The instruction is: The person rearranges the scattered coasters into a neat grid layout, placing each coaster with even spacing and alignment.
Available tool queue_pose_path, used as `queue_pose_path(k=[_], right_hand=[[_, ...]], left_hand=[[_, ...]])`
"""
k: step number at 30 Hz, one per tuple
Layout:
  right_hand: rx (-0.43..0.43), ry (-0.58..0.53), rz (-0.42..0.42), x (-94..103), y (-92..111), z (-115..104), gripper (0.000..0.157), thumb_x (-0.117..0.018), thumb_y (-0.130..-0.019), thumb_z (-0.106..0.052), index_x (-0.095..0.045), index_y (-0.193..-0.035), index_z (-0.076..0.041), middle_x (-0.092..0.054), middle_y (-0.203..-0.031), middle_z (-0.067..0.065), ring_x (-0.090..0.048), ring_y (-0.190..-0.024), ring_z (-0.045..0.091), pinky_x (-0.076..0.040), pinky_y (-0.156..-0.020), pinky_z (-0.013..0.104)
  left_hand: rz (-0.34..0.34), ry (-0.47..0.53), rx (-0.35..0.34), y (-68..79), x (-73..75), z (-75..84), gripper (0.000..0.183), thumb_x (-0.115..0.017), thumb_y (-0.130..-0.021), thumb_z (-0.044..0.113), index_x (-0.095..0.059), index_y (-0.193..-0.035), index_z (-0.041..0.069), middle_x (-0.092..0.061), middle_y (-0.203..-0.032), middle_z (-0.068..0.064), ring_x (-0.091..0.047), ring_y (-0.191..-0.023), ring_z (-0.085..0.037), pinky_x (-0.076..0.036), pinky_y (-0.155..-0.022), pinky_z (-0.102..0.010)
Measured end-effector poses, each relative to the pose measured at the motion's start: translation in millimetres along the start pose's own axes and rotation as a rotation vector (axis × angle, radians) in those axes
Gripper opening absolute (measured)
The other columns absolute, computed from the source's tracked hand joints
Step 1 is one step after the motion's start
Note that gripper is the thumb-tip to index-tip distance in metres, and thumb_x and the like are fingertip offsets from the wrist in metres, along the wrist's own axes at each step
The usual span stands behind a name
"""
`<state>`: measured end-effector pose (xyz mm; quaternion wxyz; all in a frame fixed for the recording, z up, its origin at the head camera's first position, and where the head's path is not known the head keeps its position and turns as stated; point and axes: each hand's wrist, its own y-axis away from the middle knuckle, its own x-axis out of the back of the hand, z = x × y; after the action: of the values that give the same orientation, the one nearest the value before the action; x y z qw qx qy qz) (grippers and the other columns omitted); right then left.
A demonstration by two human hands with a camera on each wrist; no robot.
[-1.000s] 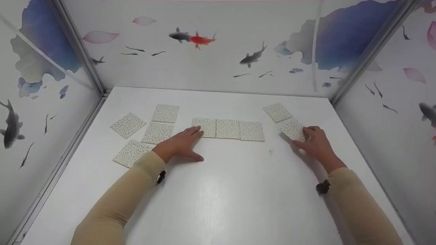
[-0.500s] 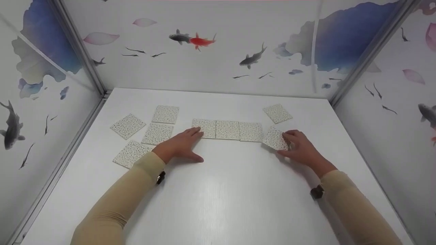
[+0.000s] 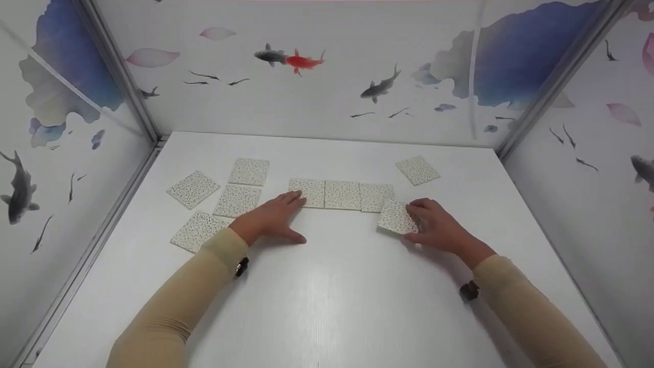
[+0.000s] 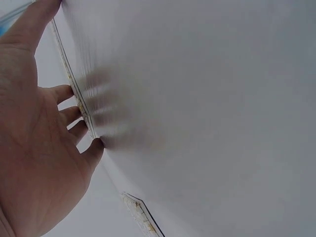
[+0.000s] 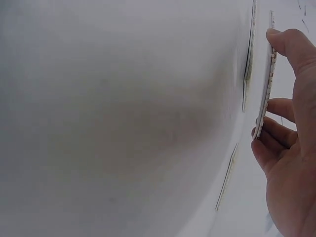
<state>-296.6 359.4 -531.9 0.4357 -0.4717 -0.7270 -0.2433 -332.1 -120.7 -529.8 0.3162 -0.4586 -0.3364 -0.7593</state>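
Three speckled square tiles lie edge to edge in a row at mid-table: a left tile (image 3: 307,187), a middle tile (image 3: 342,194) and a right tile (image 3: 374,195). My left hand (image 3: 271,217) rests with its fingers spread, fingertips on the left tile's near corner. My right hand (image 3: 439,226) pinches a fourth speckled tile (image 3: 396,217) between thumb and fingers. In the right wrist view this held tile (image 5: 267,84) is raised off the table, seen edge-on. In the head view it overlaps the near right corner of the row's right tile.
Several more speckled tiles lie at left, among them an angled tile (image 3: 193,189), a back tile (image 3: 249,171) and one partly behind the left sleeve (image 3: 196,230). A single tile (image 3: 418,170) lies at back right. Printed panels (image 3: 327,102) enclose the white table (image 3: 327,296).
My right hand has carried its tile leftward and toward me, from beside the back right tile to the right end of the row. The left hand has stayed in place.
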Motion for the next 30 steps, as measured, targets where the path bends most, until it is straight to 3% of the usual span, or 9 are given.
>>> queue_pose_path(k=[20, 30], right_hand=[[0.163, 0.014, -0.100, -19.4, -12.2, -24.1, 0.086, -0.095, -0.091, -0.033, -0.055, -0.162, -0.004, -0.050, -0.161, 0.017, -0.047, -0.150, 0.038, -0.043, -0.123, 0.057], [0.161, -0.006, -0.142, -20.3, -13.8, -24.0, 0.083, -0.094, -0.091, -0.033, -0.057, -0.162, -0.010, -0.049, -0.163, 0.013, -0.046, -0.151, 0.035, -0.043, -0.123, 0.056]], left_hand=[[-0.001, 0.008, 0.027, 2.1, -1.4, 2.2, 0.121, -0.082, -0.088, 0.072, -0.022, -0.178, 0.018, -0.009, -0.186, -0.004, -0.008, -0.171, -0.030, -0.020, -0.136, -0.053], [0.003, -0.002, 0.005, 1.2, -0.5, 0.3, 0.120, -0.081, -0.090, 0.070, -0.021, -0.178, 0.016, -0.010, -0.186, -0.006, -0.009, -0.171, -0.032, -0.020, -0.136, -0.053]])
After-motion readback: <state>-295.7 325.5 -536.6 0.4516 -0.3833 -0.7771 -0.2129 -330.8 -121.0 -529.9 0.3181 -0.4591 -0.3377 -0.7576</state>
